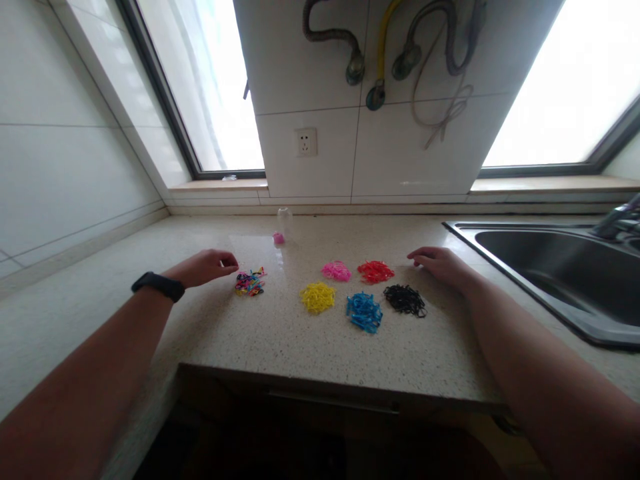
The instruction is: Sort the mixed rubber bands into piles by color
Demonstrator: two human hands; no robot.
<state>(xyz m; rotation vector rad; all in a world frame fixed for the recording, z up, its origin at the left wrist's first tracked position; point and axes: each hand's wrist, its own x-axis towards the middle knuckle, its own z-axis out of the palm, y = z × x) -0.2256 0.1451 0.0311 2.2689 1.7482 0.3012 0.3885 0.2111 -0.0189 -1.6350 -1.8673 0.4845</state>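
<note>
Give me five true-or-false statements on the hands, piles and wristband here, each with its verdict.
1. The left hand is beside the mixed-colour pile. True.
2. The right hand is holding the red pile. False: the right hand and the red pile are apart.
3. The yellow pile is nearer the counter's front edge than the pink pile. True.
4. The dark wristband is on the right arm. False: the dark wristband is on the left arm.
5. The sink is on the picture's right. True.

Head-worn view, facing forward and down over both hands (213, 265) (439, 263), countertop (280, 340) near, wall (290, 80) beyond
</note>
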